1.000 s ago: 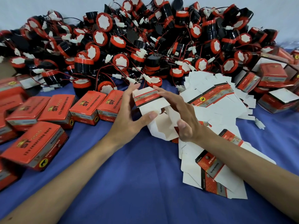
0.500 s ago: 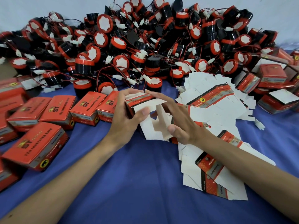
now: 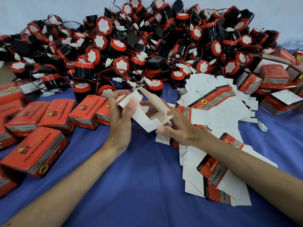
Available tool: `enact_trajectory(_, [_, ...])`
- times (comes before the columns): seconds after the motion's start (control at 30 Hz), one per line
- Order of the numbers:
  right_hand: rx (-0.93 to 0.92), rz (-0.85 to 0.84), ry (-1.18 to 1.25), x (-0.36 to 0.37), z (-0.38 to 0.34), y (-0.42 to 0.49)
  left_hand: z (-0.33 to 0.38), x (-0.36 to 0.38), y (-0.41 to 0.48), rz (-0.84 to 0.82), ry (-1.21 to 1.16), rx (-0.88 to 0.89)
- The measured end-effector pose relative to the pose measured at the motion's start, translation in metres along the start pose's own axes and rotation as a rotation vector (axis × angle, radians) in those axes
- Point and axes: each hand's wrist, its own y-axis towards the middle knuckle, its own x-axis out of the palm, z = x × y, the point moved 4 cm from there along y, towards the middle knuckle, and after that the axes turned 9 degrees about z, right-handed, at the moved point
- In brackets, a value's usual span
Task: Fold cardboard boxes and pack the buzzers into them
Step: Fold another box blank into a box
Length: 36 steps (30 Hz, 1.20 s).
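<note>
Reaching in from the bottom edge, 2 bare forearms cross the blue cloth-covered table (image 3: 131, 185) and meet at a half-folded white cardboard box (image 3: 144, 119), held just above the cloth in the middle of the view. The left hand (image 3: 120, 117) grips the box's upper-left end: its thumb presses flat on the white inner panel and its fingers curl round the far side. The right hand (image 3: 177, 127) holds the lower-right end, thumb tip pinching the edge of a white flap, with the fingers beneath the card and largely hidden by it, so how far they are curled cannot be told. 1 long flap juts up and away between the 2 hands. Under the right forearm, and fanning away to the right, lies a loose pile of flat white cardboard box blanks with red and black printed bands (image 3: 216, 182). On the left sit closed red rectangular cardboard boxes with gold lettering (image 3: 34, 151), the nearest one tilted, others in a row just beside the left hand. Farther back, a large heap of round black buzzers with red rims, white faces and thin wires ending in white plugs (image 3: 147, 51) spreads across the table's width against a pale wall (image 3: 49, 7). At the far right, more red cardboard boxes with open ends (image 3: 275, 76) are piled beside the heap.
</note>
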Motion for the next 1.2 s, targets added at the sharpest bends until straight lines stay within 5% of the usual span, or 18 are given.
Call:
enact_trajectory(0.5, [-0.105,0.191,-0.214,-0.001,-0.003,-0.006,-0.001,0.005,-0.004,-0.047,0.046,0.06])
enact_trajectory(0.9, [-0.128,0.18,-0.091,-0.003,-0.018,-0.003,0.003,0.002,-0.005,-0.044,0.068,0.074])
enact_trajectory(1.2, [-0.19,0.359,-0.087,-0.008,-0.015,-0.004,0.002,0.004,-0.007,-0.068,0.145,0.033])
